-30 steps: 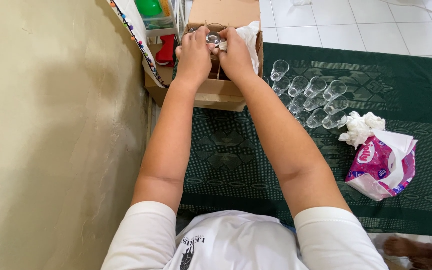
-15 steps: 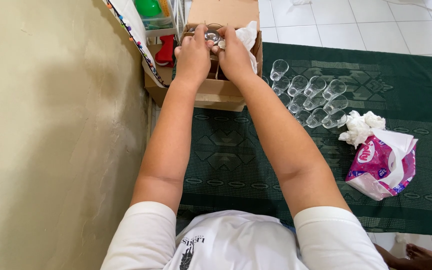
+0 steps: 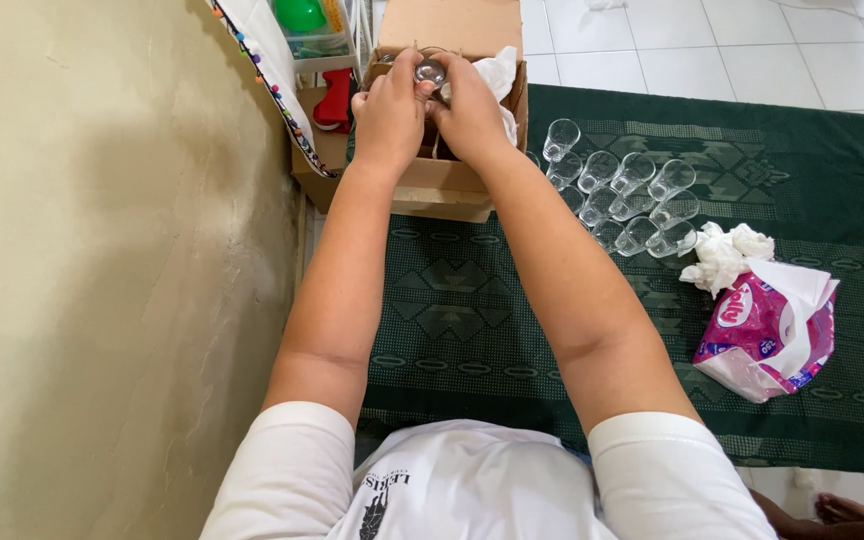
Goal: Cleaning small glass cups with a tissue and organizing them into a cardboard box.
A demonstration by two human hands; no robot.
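Head camera looks down on both arms stretched out over an open cardboard box point(image 3: 452, 185) that sits on a dark green rug point(image 3: 472, 300) beside a beige wall point(image 3: 102, 280). Left hand point(image 3: 389, 115) and right hand point(image 3: 472, 115) are closed together around a small clear glass point(image 3: 429, 72), held just above the box's opening next to crumpled white paper point(image 3: 500, 72). Right of the box, a cluster of empty glasses point(image 3: 622, 195) stands on the rug, near wadded tissue point(image 3: 724, 255) and a pink tissue packet point(image 3: 767, 335).
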